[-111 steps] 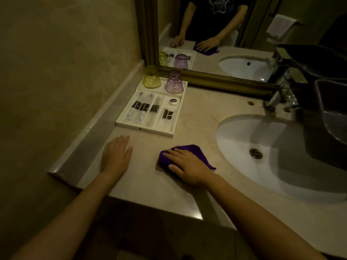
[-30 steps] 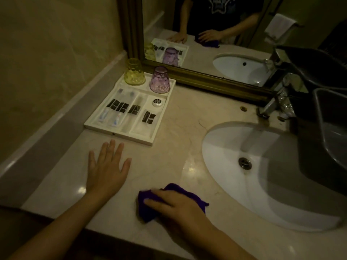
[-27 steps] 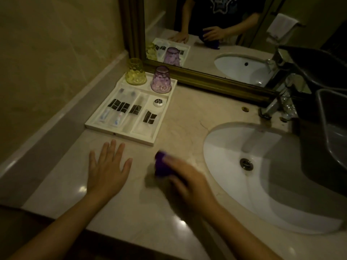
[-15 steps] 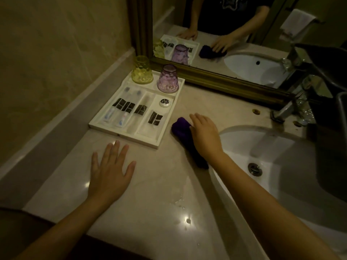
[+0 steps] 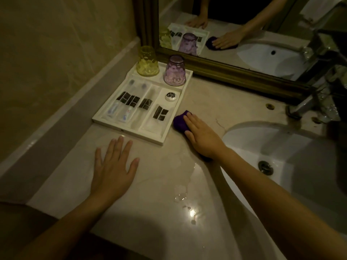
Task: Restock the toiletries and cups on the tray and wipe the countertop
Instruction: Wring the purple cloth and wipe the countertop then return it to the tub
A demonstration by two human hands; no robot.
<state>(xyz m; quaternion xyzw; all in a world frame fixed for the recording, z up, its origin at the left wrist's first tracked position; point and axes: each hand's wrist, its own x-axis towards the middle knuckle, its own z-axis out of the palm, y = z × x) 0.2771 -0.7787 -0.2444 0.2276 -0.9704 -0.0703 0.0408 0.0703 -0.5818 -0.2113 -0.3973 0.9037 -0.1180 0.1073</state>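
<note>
A white tray (image 5: 129,131) sits on the beige countertop (image 5: 150,212) against the left wall. Several wrapped toiletry packets (image 5: 131,102) and a small round soap (image 5: 171,96) lie in its compartments. At its back stand a yellow cup (image 5: 147,61) and a purple cup (image 5: 175,71), both upside down. My right hand (image 5: 201,136) presses flat on a purple cloth (image 5: 179,121) just right of the tray, between tray and sink. My left hand (image 5: 113,170) rests flat on the counter in front of the tray, fingers spread, holding nothing.
A white sink basin (image 5: 281,160) fills the right side, with a chrome faucet (image 5: 308,104) behind it. A gold-framed mirror (image 5: 234,76) runs along the back. Water drops (image 5: 185,196) shine on the counter near the front edge.
My right hand has pushed the cloth from the front of the counter up and away, to the tray's right edge. My left hand has stayed flat in place.
</note>
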